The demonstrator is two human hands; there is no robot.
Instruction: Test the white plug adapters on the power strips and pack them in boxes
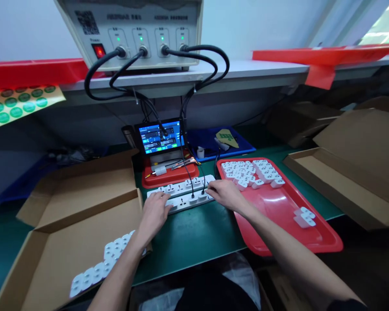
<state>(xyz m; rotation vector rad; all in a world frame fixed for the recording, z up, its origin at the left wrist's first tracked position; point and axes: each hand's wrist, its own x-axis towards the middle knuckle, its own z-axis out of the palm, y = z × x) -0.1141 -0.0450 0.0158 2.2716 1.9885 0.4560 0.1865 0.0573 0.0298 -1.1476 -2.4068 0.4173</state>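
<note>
Two white power strips (183, 201) lie side by side on the green table, with small white chargers (202, 197) plugged into them. Thin black cables run down to two of these chargers. My left hand (154, 214) is at the strips' left end, thumb and fingers closed about the nearer strip's end; part of that end is hidden under it. At the right end, my right hand (226, 193) has its fingers pinched together beside a cabled charger. Whatever sits between those fingertips is hidden.
On the right, a red tray (272, 224) carries many white chargers (241, 172). An open cardboard box (61, 242) at left holds rows of white chargers (97, 271). Behind the strips stand a lit screen (161, 137) and a red tray (145, 179). Overhead, a tester (136, 34) trails thick black cables.
</note>
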